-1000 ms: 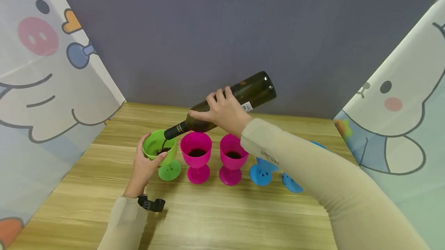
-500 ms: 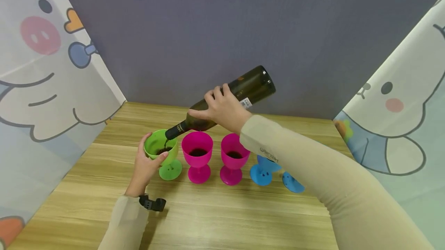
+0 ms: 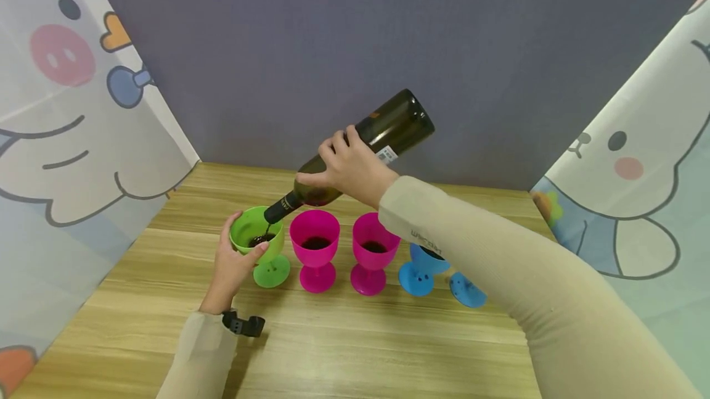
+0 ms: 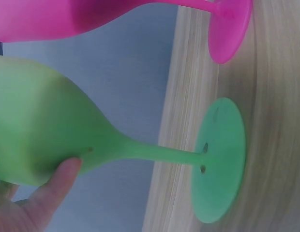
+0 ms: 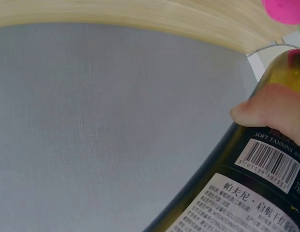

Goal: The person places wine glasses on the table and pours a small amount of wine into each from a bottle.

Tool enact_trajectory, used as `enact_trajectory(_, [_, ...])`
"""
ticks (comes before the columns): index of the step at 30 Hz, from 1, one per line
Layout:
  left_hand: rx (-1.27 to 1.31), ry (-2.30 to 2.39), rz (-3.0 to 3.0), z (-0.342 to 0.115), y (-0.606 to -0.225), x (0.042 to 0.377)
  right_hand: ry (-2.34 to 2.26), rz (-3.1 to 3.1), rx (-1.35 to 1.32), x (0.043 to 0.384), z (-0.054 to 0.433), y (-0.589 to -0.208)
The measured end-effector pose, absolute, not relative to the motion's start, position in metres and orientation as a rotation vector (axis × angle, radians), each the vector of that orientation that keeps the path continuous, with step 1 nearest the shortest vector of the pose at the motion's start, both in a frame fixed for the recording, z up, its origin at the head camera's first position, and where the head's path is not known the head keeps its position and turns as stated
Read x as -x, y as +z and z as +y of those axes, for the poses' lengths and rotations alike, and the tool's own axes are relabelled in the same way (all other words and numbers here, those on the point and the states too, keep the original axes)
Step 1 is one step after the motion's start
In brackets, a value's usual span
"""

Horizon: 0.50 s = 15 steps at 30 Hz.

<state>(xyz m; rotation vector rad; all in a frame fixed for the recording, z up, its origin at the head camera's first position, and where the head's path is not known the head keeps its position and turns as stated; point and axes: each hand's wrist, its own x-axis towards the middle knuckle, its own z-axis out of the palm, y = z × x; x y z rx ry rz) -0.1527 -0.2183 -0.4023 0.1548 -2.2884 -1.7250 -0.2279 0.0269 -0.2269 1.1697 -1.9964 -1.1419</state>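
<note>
My right hand [image 3: 355,168] grips a dark green wine bottle [image 3: 396,124] around its body, tilted with the base up to the right and the mouth down to the left. A thin dark stream runs from the mouth into a green goblet [image 3: 272,251]. Around the bowl of that goblet my left hand [image 3: 233,266] curls, thumb at the near side; its foot [image 4: 220,159] stands on the table in the left wrist view. Dark liquid [image 3: 261,240] lies in the bowl. A barcode label [image 5: 268,164] shows on the bottle in the right wrist view.
Right of the green goblet stand two pink goblets [image 3: 314,257] [image 3: 368,260] with dark liquid inside. Two blue goblets [image 3: 416,279] [image 3: 467,291] follow, partly hidden by the right sleeve [image 3: 488,263]. A grey panel [image 3: 355,47] rises behind the wooden table [image 3: 360,349].
The bottle has tipped more steeply, its base rising and shifting slightly left. The right hand has risen a little with it. The left hand stays at the green goblet while liquid keeps flowing.
</note>
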Motion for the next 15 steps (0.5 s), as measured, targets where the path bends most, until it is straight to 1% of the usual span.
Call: enact_trajectory(15, [-0.192, -1.685, -2.287, -0.2177, -0.4004, 0.1504, -1.226, -1.929, -1.194, 0.2262, 0.0177, -0.2164])
